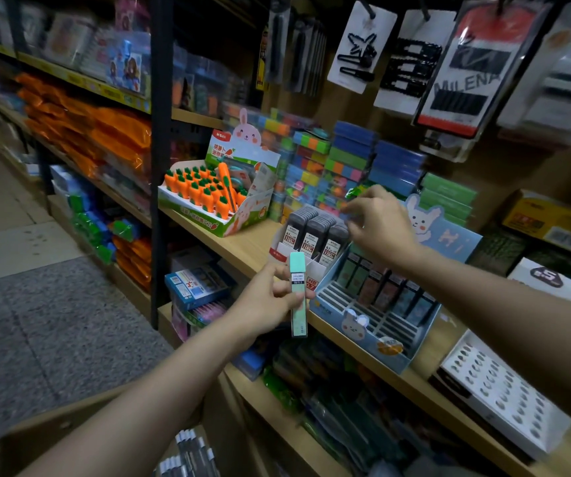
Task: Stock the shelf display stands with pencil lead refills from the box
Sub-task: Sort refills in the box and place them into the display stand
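Holding a mint refill case (pixel 298 297) upright in curled fingers, the left hand (pixel 270 297) keeps it ready for the near blue stand (pixel 363 335); the right hand (pixel 378 218), farther, seems to pinch something blurred.

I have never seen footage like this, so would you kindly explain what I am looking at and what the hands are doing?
There is no machine here. One wide-angle camera worn on a person's head looks down at their two bare hands in a stationery shop. The left hand grips a mint-green lead refill case. The right hand reaches over the grey refill cases standing in a white display stand; whether it holds anything is too blurred to tell. Beside that, on the wooden shelf, sits a blue rabbit display stand with many open slots. The cardboard box below holds more refills.
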